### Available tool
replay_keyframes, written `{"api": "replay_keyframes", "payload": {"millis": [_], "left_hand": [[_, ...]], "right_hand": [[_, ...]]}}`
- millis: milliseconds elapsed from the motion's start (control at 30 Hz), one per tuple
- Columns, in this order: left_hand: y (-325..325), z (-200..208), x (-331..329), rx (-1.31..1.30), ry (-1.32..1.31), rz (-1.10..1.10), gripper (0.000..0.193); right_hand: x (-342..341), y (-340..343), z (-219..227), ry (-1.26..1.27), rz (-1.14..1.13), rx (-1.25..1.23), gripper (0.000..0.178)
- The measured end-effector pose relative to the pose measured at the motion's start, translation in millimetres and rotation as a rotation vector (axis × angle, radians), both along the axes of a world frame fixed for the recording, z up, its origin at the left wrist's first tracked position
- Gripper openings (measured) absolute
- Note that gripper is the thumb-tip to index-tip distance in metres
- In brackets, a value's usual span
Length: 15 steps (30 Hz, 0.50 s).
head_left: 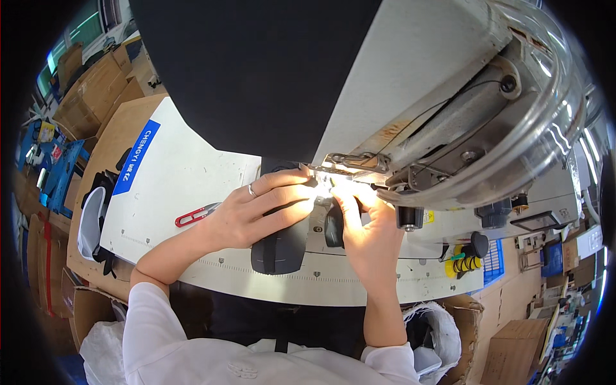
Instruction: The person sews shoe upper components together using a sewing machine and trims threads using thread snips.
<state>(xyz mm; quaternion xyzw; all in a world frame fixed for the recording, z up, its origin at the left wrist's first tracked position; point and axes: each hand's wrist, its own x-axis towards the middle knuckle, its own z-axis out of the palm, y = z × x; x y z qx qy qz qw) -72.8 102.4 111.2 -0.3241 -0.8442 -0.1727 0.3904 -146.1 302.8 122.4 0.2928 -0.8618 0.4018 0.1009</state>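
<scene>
A white sewing machine (410,58) hangs over my work, its lit needle area right at my fingertips. My left hand (263,205), with a ring on one finger, lies with fingers stretched across a dark padded piece (279,250); the fingertips reach the needle area. Thumb and forefinger of my right hand (369,224) close together just right of the needle. Below that thumb a smaller black fabric piece (333,226) hangs down, apparently in its grip. Bright glare washes out the exact spot under the needle. Red-handled thread snips (191,217) lie left of my left hand.
The white machine table (167,179) curves around me, with a ruler scale along its front. At its right edge stand yellow and black spools (462,264). An open bag (443,333) stands below on the right, cardboard boxes (96,90) at far left.
</scene>
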Motion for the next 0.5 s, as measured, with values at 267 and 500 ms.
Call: {"api": "replay_keyframes", "payload": {"millis": [267, 500], "left_hand": [[-3, -8, -5, 0.213, -0.165, 0.040, 0.040], [-2, -8, -4, 0.331, -0.164, -0.020, 0.039]], "right_hand": [[-3, 25, -17, -0.496, 0.278, -0.325, 0.013], [1, 22, 12, -0.261, 0.402, 0.173, 0.047]]}}
